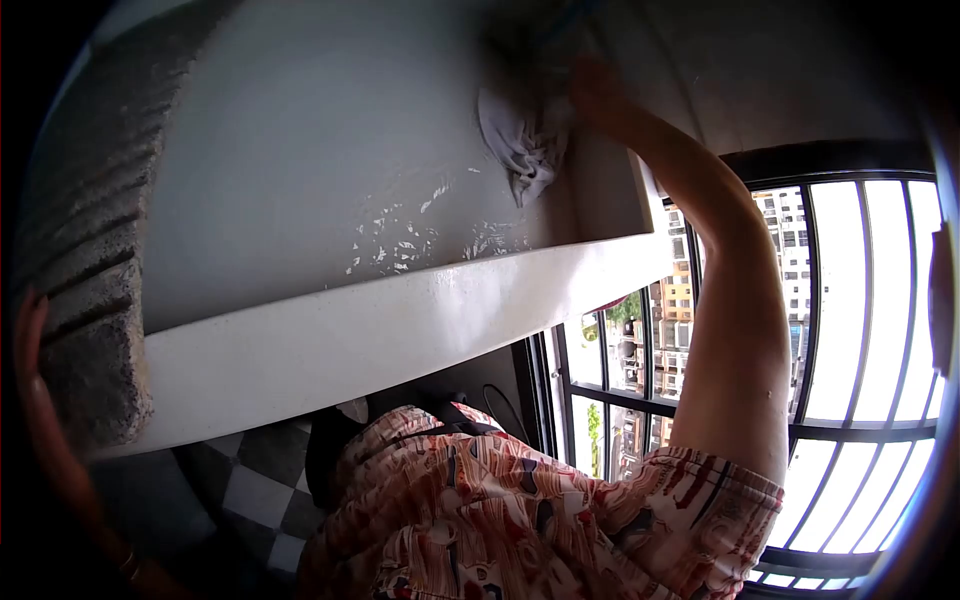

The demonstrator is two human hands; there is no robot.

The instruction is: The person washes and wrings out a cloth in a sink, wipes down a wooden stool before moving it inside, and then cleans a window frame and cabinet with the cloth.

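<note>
A white basin (400, 320) holds shallow water with glints on its surface. Near its far right corner lies a wet, crumpled pale cloth (525, 150). My right hand (590, 90) is above the cloth at the basin's right end, dim and blurred; what its fingers hold, if anything, cannot be made out. On the left, my left hand (33, 335) is at the outer edge of a ridged stone washboard (100, 260), with its fingers only partly in view. The washboard lies along the basin's left end.
A barred window (680, 400) stands to the right, with buildings outside. Below the basin are a checkered floor (262, 495) and a thin dark cable (500, 402). Patterned clothing (480, 500) fills the lower middle. The upper right corner is dark.
</note>
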